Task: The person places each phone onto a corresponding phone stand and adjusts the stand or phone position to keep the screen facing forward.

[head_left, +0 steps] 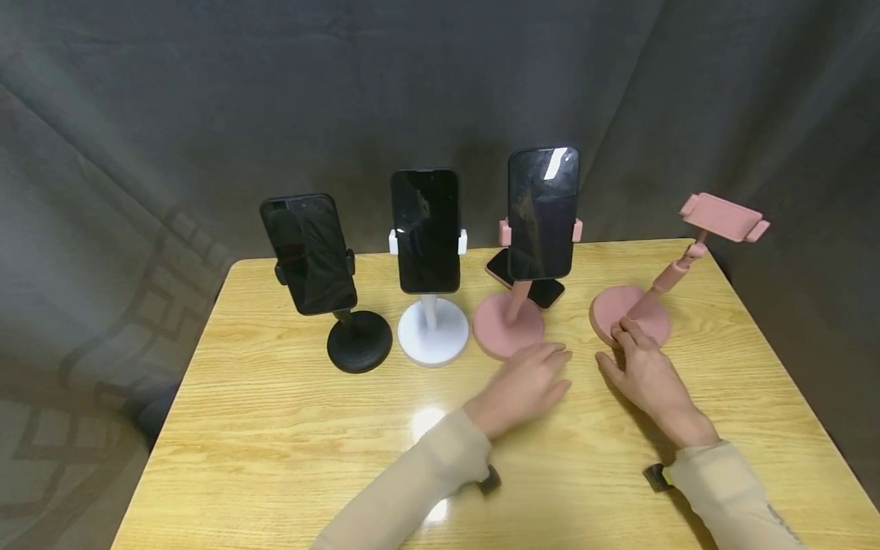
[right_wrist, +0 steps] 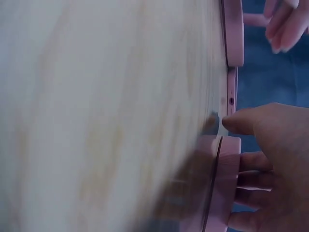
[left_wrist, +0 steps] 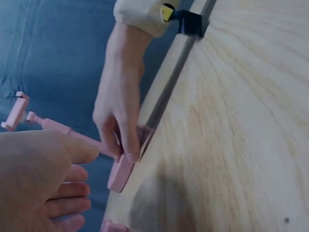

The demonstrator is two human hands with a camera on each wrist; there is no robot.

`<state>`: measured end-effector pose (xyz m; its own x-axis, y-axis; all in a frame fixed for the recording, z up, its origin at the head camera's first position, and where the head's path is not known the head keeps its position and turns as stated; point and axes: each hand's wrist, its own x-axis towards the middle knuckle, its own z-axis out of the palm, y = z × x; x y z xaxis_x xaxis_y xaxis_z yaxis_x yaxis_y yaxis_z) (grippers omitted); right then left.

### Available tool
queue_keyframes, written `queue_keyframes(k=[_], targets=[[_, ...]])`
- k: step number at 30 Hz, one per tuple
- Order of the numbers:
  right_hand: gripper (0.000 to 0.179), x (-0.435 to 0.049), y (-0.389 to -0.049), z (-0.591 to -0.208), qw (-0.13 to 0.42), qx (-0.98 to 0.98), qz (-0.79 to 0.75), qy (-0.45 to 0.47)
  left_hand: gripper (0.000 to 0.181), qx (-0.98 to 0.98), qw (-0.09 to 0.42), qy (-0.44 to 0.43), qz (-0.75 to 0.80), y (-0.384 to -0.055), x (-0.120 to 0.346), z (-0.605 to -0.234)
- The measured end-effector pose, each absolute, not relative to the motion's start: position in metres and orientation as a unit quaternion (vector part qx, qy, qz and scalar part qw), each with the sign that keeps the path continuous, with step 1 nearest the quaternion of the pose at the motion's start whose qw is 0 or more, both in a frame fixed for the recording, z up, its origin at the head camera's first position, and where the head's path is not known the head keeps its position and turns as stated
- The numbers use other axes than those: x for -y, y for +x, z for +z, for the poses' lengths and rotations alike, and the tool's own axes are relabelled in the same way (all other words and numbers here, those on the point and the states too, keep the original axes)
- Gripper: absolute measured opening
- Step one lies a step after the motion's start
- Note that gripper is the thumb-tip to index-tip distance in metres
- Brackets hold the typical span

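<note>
In the head view my right hand [head_left: 649, 374] touches the near part of the round base [head_left: 653, 309] of a pink phone stand without a phone, its clamp [head_left: 725, 218] tilted up. The right wrist view shows the fingers [right_wrist: 256, 181] on that base's top, while the thumb [right_wrist: 241, 121] is held apart from them, beside the base's rim. My left hand [head_left: 522, 386] is close over the table just in front of another pink stand's base [head_left: 505, 328], fingers extended and holding nothing. This second pink stand carries a black phone [head_left: 543, 214].
A white stand [head_left: 433, 336] with a phone [head_left: 428, 229] and a black stand [head_left: 360, 344] with a tilted phone [head_left: 309, 252] stand to the left. Another phone [head_left: 546, 293] lies flat behind the second pink stand. Dark cloth [head_left: 344, 92] hangs behind the wooden table [head_left: 289, 443].
</note>
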<state>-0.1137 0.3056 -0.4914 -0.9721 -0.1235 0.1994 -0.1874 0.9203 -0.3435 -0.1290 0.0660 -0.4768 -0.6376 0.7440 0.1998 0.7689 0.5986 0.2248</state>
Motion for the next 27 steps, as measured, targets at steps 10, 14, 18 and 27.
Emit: queue_keyframes(k=[10,14,18,27], targets=[[0.04,-0.294,-0.114,-0.491,0.151,0.964,0.177,0.129,0.048,0.905,0.028,-0.409,-0.116,-0.138,-0.079,-0.492],[0.034,-0.29,-0.114,-0.49,0.153,0.96,0.183,0.144,0.052,0.908,0.012,-0.406,-0.104,-0.139,-0.081,-0.494],[0.028,-0.286,-0.113,-0.489,0.152,0.957,0.19,0.156,0.058,0.907,0.002,-0.408,-0.103,-0.142,-0.084,-0.497],[0.026,-0.28,-0.111,-0.488,0.155,0.953,0.187,0.184,0.063,0.91,0.012,-0.407,-0.079,-0.15,-0.092,-0.505]])
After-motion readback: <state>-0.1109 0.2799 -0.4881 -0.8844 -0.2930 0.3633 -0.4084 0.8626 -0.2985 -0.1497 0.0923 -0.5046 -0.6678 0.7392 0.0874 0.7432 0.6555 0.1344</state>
